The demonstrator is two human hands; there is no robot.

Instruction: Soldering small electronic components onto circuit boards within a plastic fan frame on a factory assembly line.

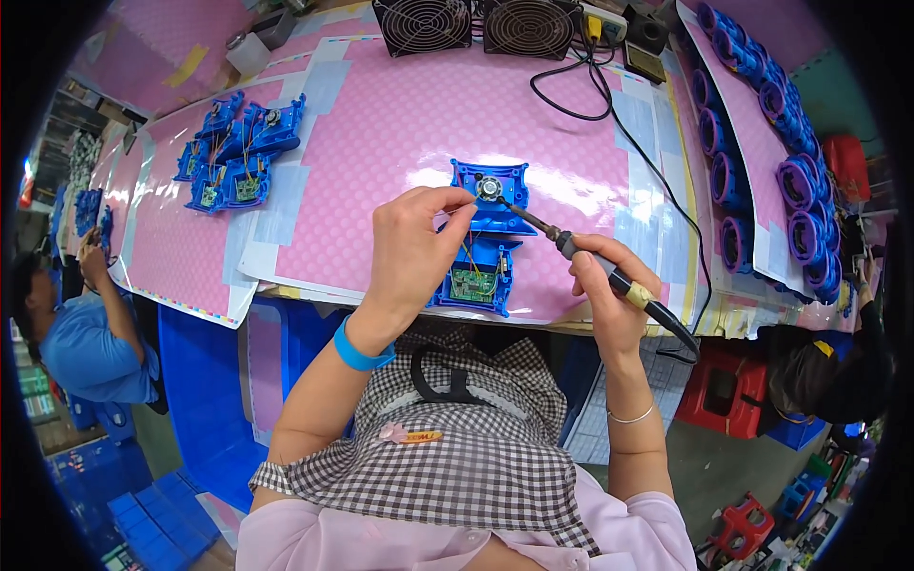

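Observation:
A soldering iron (pixel 595 271) is gripped like a pen in my right hand (pixel 614 295). Its tip meets the edge of a small round speaker (pixel 489 188), which sits in a blue plastic housing half (pixel 514 224). Thumb and forefinger of my left hand (pixel 414 249) are pinched together beside the speaker; what they hold is too small to make out, possibly a thin wire. Nearer to me lies a second blue housing part with a green circuit board (pixel 472 284) in it. Thin wires (pixel 466 249) run up from that board toward the speaker.
Two black fans (pixel 424 27) stand at the table's far edge. The iron's black cable (pixel 657 171) loops along the right. Several wired blue housings (pixel 238 152) lie at left, and blue-purple ring parts (pixel 804 209) fill the right side. A co-worker in blue (pixel 90 343) sits at far left.

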